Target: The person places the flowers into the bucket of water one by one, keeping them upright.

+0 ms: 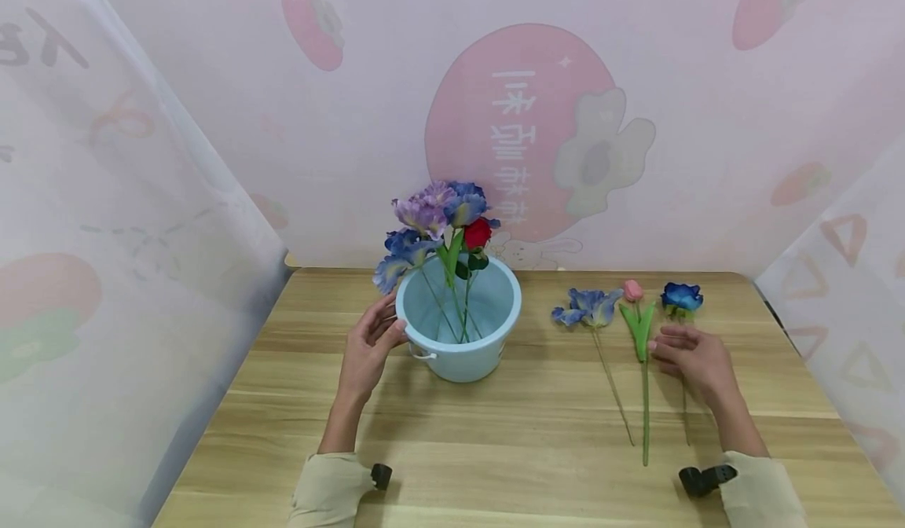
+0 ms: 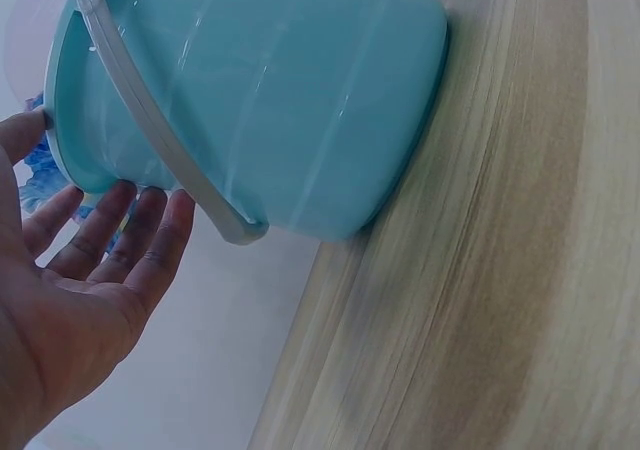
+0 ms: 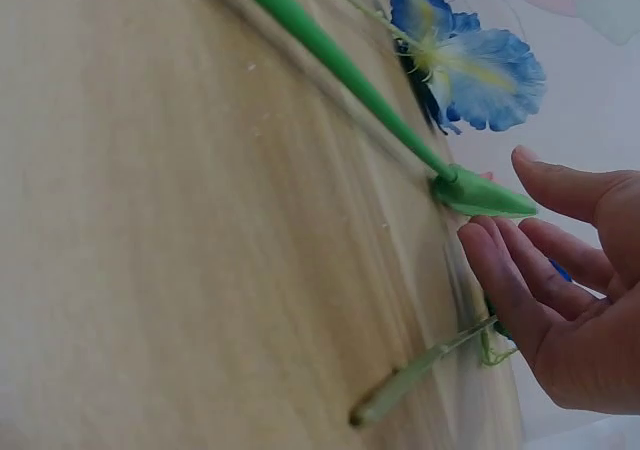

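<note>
A light blue bucket [image 1: 458,359] stands on the table with several artificial flowers in it, among them purple and blue blooms and a red rose [image 1: 478,233]. My left hand [image 1: 371,349] rests its fingertips and thumb against the bucket's left side near the rim; in the left wrist view its fingers reach to the wall beside the white handle [image 2: 150,120]. To the right lie a blue iris [image 1: 592,308], a pink tulip [image 1: 632,290] and a dark blue flower [image 1: 683,297]. My right hand [image 1: 693,357] hovers beside the tulip's green leaves, over the dark blue flower's stem, holding nothing.
Light wood table [image 1: 495,465] under everything. A pale curtain [image 1: 353,135] with pink prints hangs behind its back edge, and more cloth stands on both sides. A small black device [image 1: 705,481] sits at each wrist.
</note>
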The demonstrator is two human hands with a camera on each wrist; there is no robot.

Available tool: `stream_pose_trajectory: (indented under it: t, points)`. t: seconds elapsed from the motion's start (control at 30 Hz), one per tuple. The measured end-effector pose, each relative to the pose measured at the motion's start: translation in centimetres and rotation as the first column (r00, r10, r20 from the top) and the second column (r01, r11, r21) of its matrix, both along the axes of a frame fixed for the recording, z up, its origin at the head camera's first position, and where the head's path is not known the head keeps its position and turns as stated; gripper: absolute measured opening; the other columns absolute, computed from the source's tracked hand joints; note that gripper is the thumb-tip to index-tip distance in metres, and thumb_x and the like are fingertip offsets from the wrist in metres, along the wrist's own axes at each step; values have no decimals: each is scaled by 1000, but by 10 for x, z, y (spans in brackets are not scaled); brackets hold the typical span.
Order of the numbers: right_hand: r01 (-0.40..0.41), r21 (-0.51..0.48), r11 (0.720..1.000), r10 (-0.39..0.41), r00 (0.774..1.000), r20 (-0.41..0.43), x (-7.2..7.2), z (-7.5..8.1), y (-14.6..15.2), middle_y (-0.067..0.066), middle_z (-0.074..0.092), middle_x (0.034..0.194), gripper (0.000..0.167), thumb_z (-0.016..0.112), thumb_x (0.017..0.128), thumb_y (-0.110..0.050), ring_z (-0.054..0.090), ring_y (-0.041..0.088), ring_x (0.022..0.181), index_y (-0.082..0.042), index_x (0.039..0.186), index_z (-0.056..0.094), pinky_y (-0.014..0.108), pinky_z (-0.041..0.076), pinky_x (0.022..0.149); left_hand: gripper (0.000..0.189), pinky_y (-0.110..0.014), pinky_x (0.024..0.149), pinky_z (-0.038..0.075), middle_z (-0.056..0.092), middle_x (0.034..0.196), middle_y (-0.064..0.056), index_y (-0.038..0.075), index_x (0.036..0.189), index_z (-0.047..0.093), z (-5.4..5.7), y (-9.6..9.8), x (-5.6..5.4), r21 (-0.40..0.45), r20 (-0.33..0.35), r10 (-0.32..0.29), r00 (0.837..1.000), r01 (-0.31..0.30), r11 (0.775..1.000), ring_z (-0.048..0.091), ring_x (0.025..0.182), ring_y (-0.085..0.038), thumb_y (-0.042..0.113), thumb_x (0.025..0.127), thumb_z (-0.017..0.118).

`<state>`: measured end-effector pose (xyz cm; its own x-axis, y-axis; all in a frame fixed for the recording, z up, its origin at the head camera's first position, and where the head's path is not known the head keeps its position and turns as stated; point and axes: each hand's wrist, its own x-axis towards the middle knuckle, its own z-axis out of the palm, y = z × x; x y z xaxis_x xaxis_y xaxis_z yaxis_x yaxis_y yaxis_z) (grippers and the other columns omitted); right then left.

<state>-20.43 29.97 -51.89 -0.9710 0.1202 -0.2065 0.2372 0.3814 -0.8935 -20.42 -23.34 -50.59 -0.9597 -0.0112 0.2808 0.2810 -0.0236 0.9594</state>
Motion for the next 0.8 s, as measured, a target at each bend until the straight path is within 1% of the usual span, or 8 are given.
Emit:
stream_pose_trajectory:
  t: [0.13, 0.27, 0.47, 0.57, 0.67, 0.73, 0.8]
  points:
    - [-7, -22, 1000, 8, 1000, 19, -2, -4, 0, 21, 72, 134, 67, 76, 102, -22, 77, 2, 90, 10, 153, 48, 30, 69, 84, 54, -25, 88, 68, 61, 146, -30, 2, 157, 52, 1, 0, 1, -1, 3, -3, 1000, 3, 1000, 69, 123, -26, 9, 106, 68]
    - [-7, -15, 1000, 8, 1000, 20, -3, -8, 0, 20, 75, 131, 67, 79, 101, -23, 77, 1, 86, 10, 152, 50, 29, 69, 80, 55, -25, 89, 67, 60, 146, -30, 2, 157, 51, 1, 0, 2, 2, 8, -6, 1000, 6, 1000, 69, 124, -26, 8, 105, 68]
    - [11, -19, 1000, -11, 999, 38, -8, -11, -5, 14, 79, 122, 66, 81, 98, -20, 78, 5, 83, 10, 150, 52, 29, 69, 76, 55, -25, 89, 67, 59, 147, -31, 2, 157, 50, 0, 0, 1, 6, 12, -7, 1000, 7, 1000, 69, 123, -22, 8, 105, 68]
    - [11, -1, 1000, -11, 999, 44, -10, -11, -8, 20, 78, 122, 64, 81, 97, -16, 78, 6, 82, 11, 149, 54, 30, 70, 74, 55, -25, 89, 67, 59, 148, -31, 2, 158, 50, 0, 0, 1, 4, 11, -10, 1000, 10, 1000, 69, 123, -21, 9, 106, 68]
    - [7, 27, 1000, -8, 999, 44, -11, -10, -10, 28, 73, 131, 61, 80, 98, -12, 77, 5, 81, 12, 147, 54, 30, 69, 72, 56, -25, 89, 67, 59, 148, -31, 2, 158, 50, 0, 0, 1, 4, 12, -12, 1000, 12, 1000, 69, 123, -20, 9, 106, 68]
    - [1, 42, 999, -3, 999, 42, -12, -8, -11, 30, 71, 135, 60, 79, 98, -11, 77, 5, 81, 12, 147, 55, 30, 69, 71, 56, -24, 89, 67, 59, 148, -31, 2, 158, 50, 0, 0, 1, 4, 12, -12, 1000, 12, 1000, 69, 122, -19, 9, 106, 68]
    - [3, 37, 999, -5, 999, 41, -11, -5, -12, 30, 71, 134, 58, 78, 99, -10, 76, 5, 81, 13, 147, 54, 30, 69, 72, 56, -24, 88, 67, 59, 148, -31, 2, 158, 50, 0, 0, 0, 4, 11, -11, 1000, 11, 1000, 69, 122, -18, 9, 106, 68]
